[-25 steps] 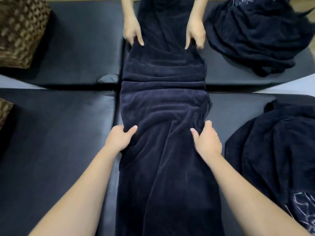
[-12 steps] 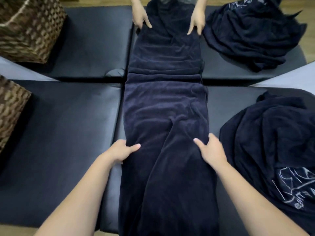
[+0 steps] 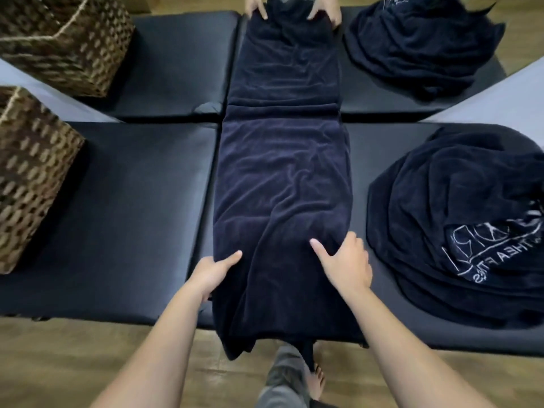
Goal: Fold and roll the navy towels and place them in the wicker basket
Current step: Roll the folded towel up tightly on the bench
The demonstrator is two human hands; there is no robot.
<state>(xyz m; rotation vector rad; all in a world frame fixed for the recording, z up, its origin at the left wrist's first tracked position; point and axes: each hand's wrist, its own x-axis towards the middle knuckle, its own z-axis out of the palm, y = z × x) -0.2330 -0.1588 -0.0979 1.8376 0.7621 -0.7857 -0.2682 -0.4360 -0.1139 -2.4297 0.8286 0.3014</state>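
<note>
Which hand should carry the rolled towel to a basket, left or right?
Left, probably. Both baskets sit on the left hand's side; the right hand would reach across the towel.

Four black padded mats form the surface (image 3: 141, 184), two near and two far, meeting at a cross-shaped seam with pale grey floor covering (image 3: 497, 92) showing in the gaps at left and right; wooden floor (image 3: 73, 357) runs along the near edge. A bare foot (image 3: 316, 381) and a grey trouser leg (image 3: 282, 375) stand on the wood just under the near edge; a second person's two hands (image 3: 326, 8) show at the far edge, top centre.
</note>
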